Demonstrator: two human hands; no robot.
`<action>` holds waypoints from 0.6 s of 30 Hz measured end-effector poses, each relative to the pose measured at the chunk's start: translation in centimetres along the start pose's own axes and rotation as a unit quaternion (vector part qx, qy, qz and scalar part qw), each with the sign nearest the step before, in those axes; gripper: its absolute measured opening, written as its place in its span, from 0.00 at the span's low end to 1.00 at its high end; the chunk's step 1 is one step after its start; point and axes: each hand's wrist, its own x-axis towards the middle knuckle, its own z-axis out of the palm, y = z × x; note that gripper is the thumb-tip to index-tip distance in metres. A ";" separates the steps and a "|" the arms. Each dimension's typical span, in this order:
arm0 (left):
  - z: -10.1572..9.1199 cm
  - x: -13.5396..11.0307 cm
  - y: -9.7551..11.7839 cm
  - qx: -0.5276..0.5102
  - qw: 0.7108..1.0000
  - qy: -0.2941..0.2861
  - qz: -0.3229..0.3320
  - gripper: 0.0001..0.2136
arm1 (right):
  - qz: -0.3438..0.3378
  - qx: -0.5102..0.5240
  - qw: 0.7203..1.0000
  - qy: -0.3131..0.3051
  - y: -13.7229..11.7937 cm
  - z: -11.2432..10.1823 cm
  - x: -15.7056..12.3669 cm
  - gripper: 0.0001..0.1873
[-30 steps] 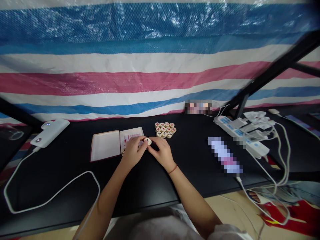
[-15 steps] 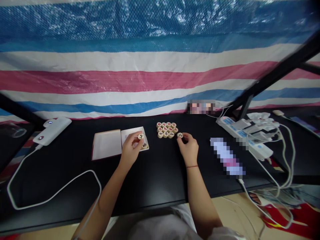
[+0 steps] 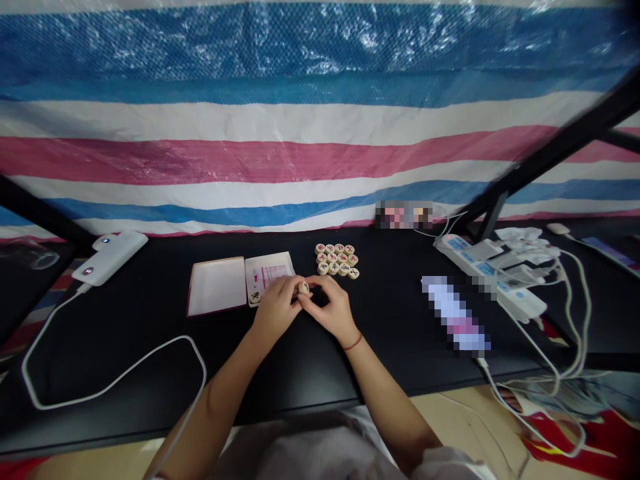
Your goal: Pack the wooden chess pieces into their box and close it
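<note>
My left hand (image 3: 277, 307) and my right hand (image 3: 332, 308) meet over the black table (image 3: 125, 320), fingertips pinched together on one round wooden chess piece (image 3: 303, 288). Just behind them lies a cluster of several chess pieces (image 3: 337, 259), marked red and black. To the left sits a small open box (image 3: 270, 275) with one piece left in its near corner, and beside it the box lid (image 3: 218, 285), white side up.
A white power bank (image 3: 111, 257) with a looping white cable (image 3: 115, 380) lies at the left. A power strip (image 3: 487, 270) with plugs and tangled cords sits at the right. A striped tarp (image 3: 300, 133) hangs behind the table.
My right hand set a piece down at the right end of the cluster and came back. My left hand brought a piece from the box, and both hands now pinch it together.
</note>
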 end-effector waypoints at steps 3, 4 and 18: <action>0.0 -0.1 0.0 0.012 1.000 -0.018 0.004 0.09 | 0.032 0.011 0.999 0.027 0.4 0.0 -0.2 0.10; 0.0 -0.1 0.0 0.020 1.000 -0.022 0.002 0.12 | 0.053 0.001 0.997 0.054 1.0 -0.4 -0.2 0.11; -1.7 0.0 -2.9 0.101 0.992 -0.047 -0.059 0.17 | 0.209 -0.239 0.939 0.135 8.3 -5.7 -1.0 0.15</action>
